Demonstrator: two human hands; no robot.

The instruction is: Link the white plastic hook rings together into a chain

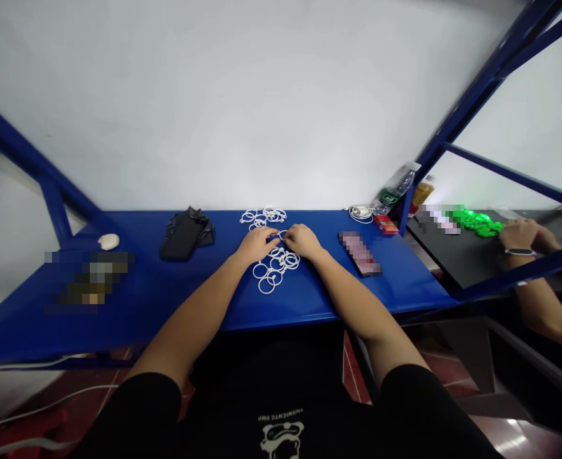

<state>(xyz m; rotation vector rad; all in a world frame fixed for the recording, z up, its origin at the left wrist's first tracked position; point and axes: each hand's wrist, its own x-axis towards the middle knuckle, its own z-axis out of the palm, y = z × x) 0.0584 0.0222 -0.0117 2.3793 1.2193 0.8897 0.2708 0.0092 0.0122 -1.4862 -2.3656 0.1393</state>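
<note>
Several thin white rings, each with a small knob, lie in two loose groups on a blue table. The far group of rings (273, 213) sits behind my hands, and the near group of rings (266, 280) lies just in front of them. Between my hands shows a single white ring (282, 234). My left hand (259, 244) is closed, its fingertips at the ring's left side. My right hand (303, 243) pinches the same ring from the right. The fingertips partly cover this ring, so its full outline is hidden.
Left on the blue table (233, 312) are a black phone (181, 236) on crumpled black plastic and a whitish case (109, 241). To the right lie another phone (360, 254), a coiled white cable (360, 213), a red box (386, 224) and a bottle (395, 189). A co-worker's hands (520, 234) work beyond the frame.
</note>
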